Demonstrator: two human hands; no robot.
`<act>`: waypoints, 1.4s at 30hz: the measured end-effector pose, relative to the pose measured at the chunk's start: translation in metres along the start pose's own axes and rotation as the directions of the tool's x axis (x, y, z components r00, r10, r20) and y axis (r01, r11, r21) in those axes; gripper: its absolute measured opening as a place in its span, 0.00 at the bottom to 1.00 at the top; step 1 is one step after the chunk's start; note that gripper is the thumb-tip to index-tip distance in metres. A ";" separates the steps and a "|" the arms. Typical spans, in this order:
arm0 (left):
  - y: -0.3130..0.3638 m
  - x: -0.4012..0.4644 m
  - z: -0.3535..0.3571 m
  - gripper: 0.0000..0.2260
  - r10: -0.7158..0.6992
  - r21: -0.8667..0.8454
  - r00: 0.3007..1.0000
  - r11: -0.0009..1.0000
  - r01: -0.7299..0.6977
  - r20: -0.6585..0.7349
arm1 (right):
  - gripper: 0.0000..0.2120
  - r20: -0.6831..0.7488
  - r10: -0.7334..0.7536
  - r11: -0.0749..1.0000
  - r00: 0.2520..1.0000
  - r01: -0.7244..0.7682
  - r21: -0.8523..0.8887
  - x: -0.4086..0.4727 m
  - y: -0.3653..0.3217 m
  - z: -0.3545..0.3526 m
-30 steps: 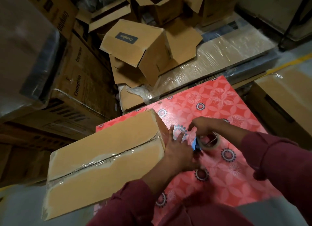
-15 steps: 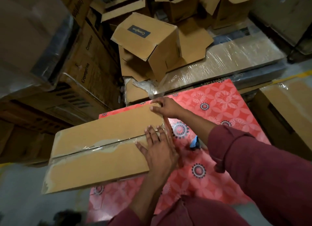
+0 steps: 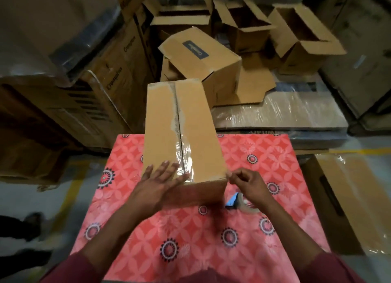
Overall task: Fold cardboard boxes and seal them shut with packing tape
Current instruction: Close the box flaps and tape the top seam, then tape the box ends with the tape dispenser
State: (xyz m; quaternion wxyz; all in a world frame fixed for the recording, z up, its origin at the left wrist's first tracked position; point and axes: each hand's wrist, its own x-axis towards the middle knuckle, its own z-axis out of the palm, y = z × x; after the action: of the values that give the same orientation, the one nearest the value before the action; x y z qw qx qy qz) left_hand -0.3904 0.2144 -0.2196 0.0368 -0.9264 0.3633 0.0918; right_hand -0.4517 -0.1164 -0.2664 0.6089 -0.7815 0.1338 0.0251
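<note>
Red floral cloth (image 3: 190,246) covers the work surface, ringed by stacked cartons on a warehouse floor. On it lies the sealed cardboard box (image 3: 165,132), long and narrow, its far end reaching past the cloth's back edge and its near end toward the person. Clear packing tape (image 3: 179,143) runs down the middle seam of its top, wrinkled and shiny, and wraps over the near edge.

The left hand (image 3: 158,181) rests flat on the box's near left corner, fingers straight and spread, pressing on the tape end. The right hand (image 3: 247,181) is just beside the near right corner, thumb and fingertips curled together in a narrow pinch at the box's edge; whether they hold any tape cannot be told.

A tape roll with a blue dispenser (image 3: 237,201) lies on the cloth below the right wrist, partly hidden by it.

Beyond the cloth, a closed box with a dark label (image 3: 198,56) lies tilted, and three open boxes (image 3: 296,35) stand behind it with flaps up. A plastic-wrapped flat pack (image 3: 281,111) lies at right.
</note>
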 end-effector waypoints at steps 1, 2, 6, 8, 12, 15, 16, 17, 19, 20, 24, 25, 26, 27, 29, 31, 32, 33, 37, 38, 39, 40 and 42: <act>-0.007 -0.001 0.000 0.45 -0.019 0.026 1.000 0.999 0.019 0.007 | 0.12 0.041 0.017 0.997 0.999 -0.013 -0.076 -0.005 0.010 -0.008; -0.010 -0.002 0.001 0.46 -0.037 0.024 0.999 0.999 0.036 0.005 | 0.09 0.057 0.039 0.991 0.998 -0.032 -0.127 -0.008 0.019 -0.016; 0.002 0.000 0.005 0.38 -0.104 -0.044 0.994 0.994 0.103 -0.032 | 0.15 0.158 0.127 0.810 0.979 -0.011 -0.586 0.009 0.053 -0.043; 0.013 0.002 0.007 0.35 -0.172 -0.105 0.981 0.981 0.162 -0.092 | 0.26 0.288 0.177 0.650 0.941 0.107 -0.752 0.030 0.061 -0.044; 0.046 0.000 0.010 0.29 -0.261 -0.260 0.894 0.950 0.171 -0.365 | 0.28 0.458 0.247 0.345 0.854 0.364 -0.865 0.064 0.072 -0.033; 0.092 -0.012 0.019 0.15 -0.257 -0.332 0.689 0.943 0.026 -0.677 | 0.24 0.495 0.253 0.260 0.832 0.434 -0.863 0.076 0.085 -0.028; 0.110 -0.017 0.024 0.12 -0.255 -0.353 0.655 0.936 -0.019 -0.712 | 0.23 0.499 0.243 0.262 0.832 0.439 -0.859 0.076 0.091 -0.028; 0.128 -0.022 0.030 0.10 -0.264 -0.391 0.656 0.919 -0.052 -0.707 | 0.22 0.489 0.237 0.272 0.839 0.426 -0.863 0.075 0.095 -0.029; 0.155 -0.029 0.052 0.08 -0.317 -0.533 0.749 0.844 -0.056 -0.582 | 0.21 0.476 0.210 0.303 0.854 0.406 -0.862 0.068 0.099 -0.032; 0.164 -0.031 0.067 0.08 -0.369 -0.627 0.803 0.779 -0.008 -0.468 | 0.21 0.477 0.197 0.311 0.857 0.407 -0.859 0.062 0.101 -0.033; 0.186 -0.030 0.112 0.04 -0.553 -0.897 0.823 0.288 0.337 0.131 | 0.19 0.474 0.138 0.385 0.870 0.394 -0.835 0.027 0.101 -0.034; 0.188 -0.027 0.114 0.04 -0.565 -0.911 0.772 0.081 0.404 0.292 | 0.19 0.472 0.120 0.458 0.873 0.373 -0.807 0.016 0.099 -0.033; 0.188 -0.025 0.113 0.03 -0.544 -0.885 0.710 -0.153 0.440 0.448 | 0.20 0.469 0.096 0.538 0.878 0.351 -0.766 0.006 0.097 -0.032; 0.187 -0.022 0.107 0.05 -0.483 -0.807 0.647 -0.386 0.448 0.590 | 0.21 0.456 0.073 0.595 0.887 0.328 -0.733 -0.005 0.091 -0.029; 0.184 -0.020 0.098 0.16 -0.302 -0.594 0.569 -0.673 0.440 0.764 | 0.20 0.431 0.013 0.645 0.902 0.322 -0.693 -0.022 0.080 -0.022; 0.178 -0.023 0.091 0.26 -0.173 -0.492 0.577 -0.740 0.459 0.799 | 0.19 0.406 -0.042 0.659 0.913 0.331 -0.676 -0.037 0.066 -0.011; 0.174 -0.023 0.087 0.30 -0.131 -0.467 0.589 -0.752 0.465 0.797 | 0.20 0.396 -0.070 0.662 0.915 0.340 -0.668 -0.043 0.060 -0.005; 0.170 -0.024 0.082 0.32 -0.099 -0.446 0.602 -0.768 0.460 0.792 | 0.21 0.389 -0.098 0.662 0.916 0.353 -0.662 -0.049 0.053 0.000; 0.150 -0.033 0.060 0.34 -0.073 -0.415 0.654 -0.824 0.386 0.753 | 0.25 0.358 -0.229 0.633 0.905 0.418 -0.651 -0.066 0.017 0.021; 0.144 -0.037 0.056 0.32 -0.085 -0.419 0.666 -0.833 0.360 0.741 | 0.25 0.358 -0.260 0.603 0.897 0.440 -0.665 -0.068 0.006 0.027; 0.137 -0.042 0.052 0.31 -0.098 -0.425 0.677 -0.840 0.337 0.730 | 0.26 0.368 -0.281 0.560 0.886 0.463 -0.687 -0.071 -0.005 0.033; 0.131 -0.047 0.048 0.29 -0.108 -0.432 0.690 -0.844 0.317 0.716 | 0.25 0.380 -0.305 0.519 0.873 0.487 -0.703 -0.074 -0.015 0.039; 0.119 -0.059 0.039 0.26 -0.127 -0.452 0.721 -0.848 0.278 0.682 | 0.23 0.393 -0.342 0.472 0.853 0.518 -0.713 -0.081 -0.033 0.052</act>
State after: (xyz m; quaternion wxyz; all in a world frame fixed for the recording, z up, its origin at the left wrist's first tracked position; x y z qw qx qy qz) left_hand -0.5196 0.1717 -0.2468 -0.7618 -0.4160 -0.3279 0.3728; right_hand -0.5151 -0.0452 -0.2323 0.1886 -0.9699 -0.1543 0.0043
